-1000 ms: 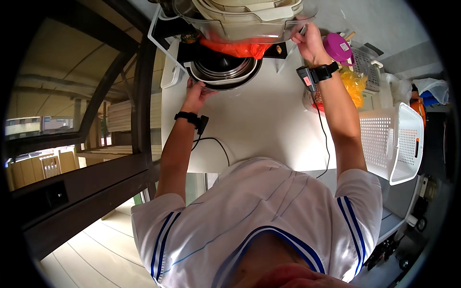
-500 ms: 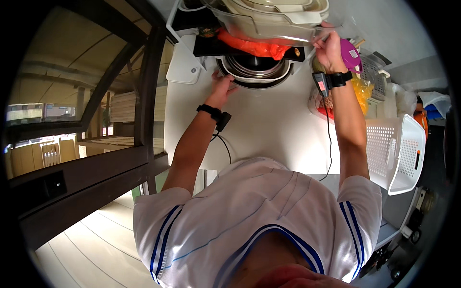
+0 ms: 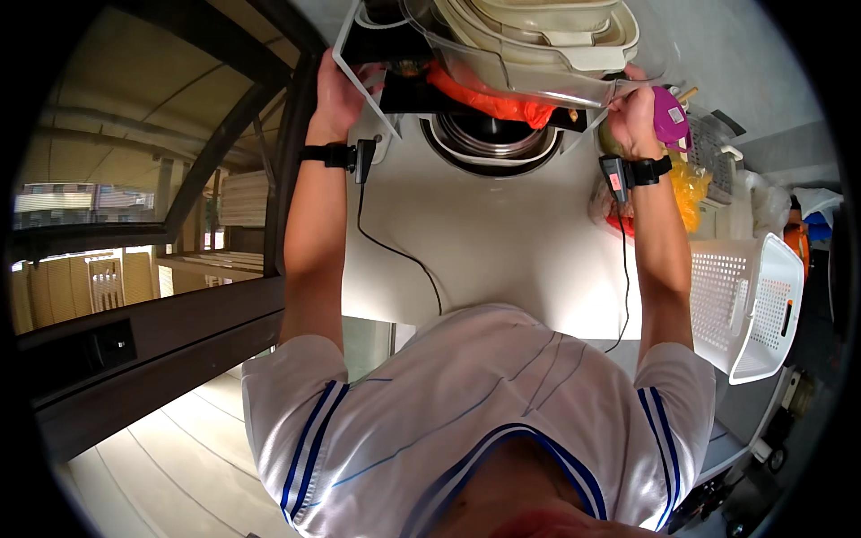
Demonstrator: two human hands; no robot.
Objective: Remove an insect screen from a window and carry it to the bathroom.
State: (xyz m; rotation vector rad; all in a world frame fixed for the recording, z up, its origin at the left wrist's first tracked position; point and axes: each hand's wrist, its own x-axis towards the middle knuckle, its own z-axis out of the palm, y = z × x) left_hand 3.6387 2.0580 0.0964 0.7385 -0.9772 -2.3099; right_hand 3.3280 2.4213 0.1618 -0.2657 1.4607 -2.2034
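A small shelf rack [image 3: 368, 97] with white side frames and black shelves stands at the far side of the white table. My left hand [image 3: 339, 100] is at its left side, fingers reaching round the white frame. At the right end, my right hand [image 3: 635, 121] has its fingers curled against the rack, partly hidden. A clear plastic bin [image 3: 529, 85] with stacked cream containers [image 3: 596, 58] rests on top. An orange-red plastic bag [image 3: 489, 100] lies on the shelf beneath. Nested round metal bowls [image 3: 493, 148] sit below, partly covered by the shelf.
Right of the rack are a purple lid-like round thing [image 3: 669, 117], a yellow plastic bag [image 3: 689, 193] and a grey basket [image 3: 713, 161]. A white perforated basket [image 3: 744, 309] stands nearer on the right. A dark window frame [image 3: 193, 336] runs close along the left.
My left hand has left the bowls and moved up and left to the rack's side frame. The right hand stays at the rack's right end. The whole view has shifted slightly.
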